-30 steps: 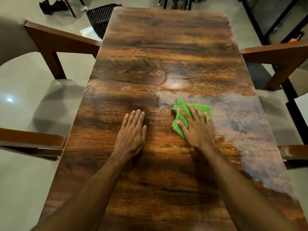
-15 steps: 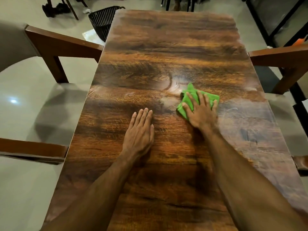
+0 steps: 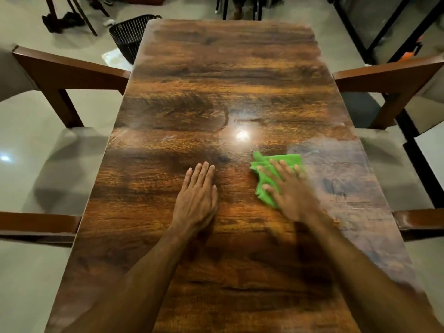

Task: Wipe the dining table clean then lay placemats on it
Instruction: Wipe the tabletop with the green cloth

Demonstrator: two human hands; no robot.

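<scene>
A long glossy dark wooden dining table (image 3: 216, 75) fills the middle of the view. A folded green cloth (image 3: 266, 181) lies on it right of centre. My right hand (image 3: 290, 191) presses flat on the cloth with straight, spread fingers and is blurred by motion. My left hand (image 3: 197, 198) rests flat on the bare wood to the left of the cloth, fingers together. A hazy smear covers the table's right side near the cloth. No placemat is in view.
Wooden chairs with pale cushions stand at the left (image 3: 60, 75) and right (image 3: 389, 75) sides of the table. A black mesh basket (image 3: 127, 37) sits on the floor at the far left corner. Dark frames (image 3: 374, 32) rise at the back right.
My right hand slid the green cloth away from me, then back toward me and slightly right. My left hand stayed flat in place on the table.
</scene>
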